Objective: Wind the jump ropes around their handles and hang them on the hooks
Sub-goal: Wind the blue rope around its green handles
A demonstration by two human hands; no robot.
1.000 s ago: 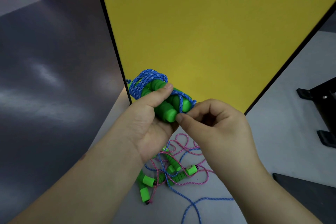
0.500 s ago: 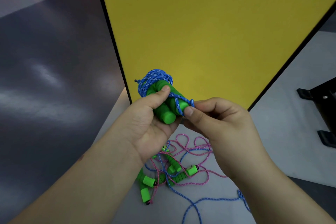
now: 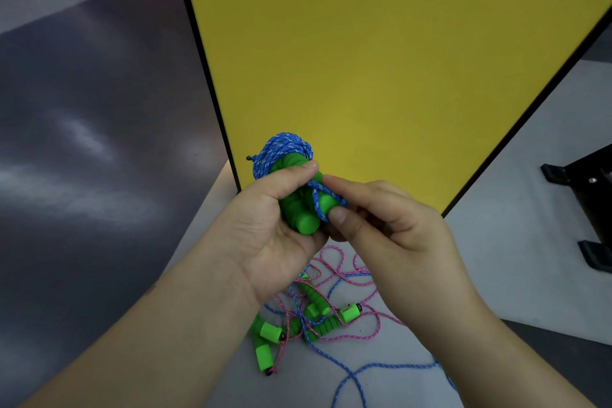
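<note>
My left hand (image 3: pixel 265 222) grips a pair of green jump-rope handles (image 3: pixel 303 217) with blue rope (image 3: pixel 281 149) wound thickly round their far end. My right hand (image 3: pixel 394 225) pinches a loop of that blue rope (image 3: pixel 323 200) between thumb and forefinger, laid over the near end of the handles. Below my hands, on the grey floor, lies a tangle of pink rope (image 3: pixel 344 267) and blue rope (image 3: pixel 381 369) with several loose green handles (image 3: pixel 265 346). No hooks are in view.
A tall yellow panel (image 3: pixel 381 60) with a black frame stands right behind the bundle. Dark glossy floor (image 3: pixel 82 142) spreads to the left. A black metal stand (image 3: pixel 583 195) with feet sits at the right edge on the grey mat (image 3: pixel 516 258).
My right hand has brought the blue rope loop further over the near end of the handles. The bundle has shifted slightly right and tilted in my left hand.
</note>
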